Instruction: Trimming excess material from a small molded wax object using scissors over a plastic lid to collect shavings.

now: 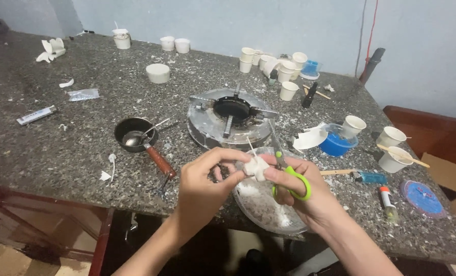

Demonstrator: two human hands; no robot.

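Note:
My left hand (pixel 207 179) pinches a small white lump of wax (pixel 255 167) with a thin wick sticking up from it. My right hand (pixel 297 189) grips green-handled scissors (pixel 288 176), whose blades point up beside the lump. Both hands hover over a clear round bowl (pixel 266 204) holding white wax crumbs, at the near edge of the speckled stone table (pixel 59 148).
A round gas burner (pixel 230 117) sits behind the bowl. To the left lies a small dark pan (pixel 135 134) with a spoon and a wooden handle. Several white cups (pixel 284 69) stand at the back and right, near a blue bowl (pixel 335 143), a lighter (pixel 371 178) and a glue stick (pixel 387 199).

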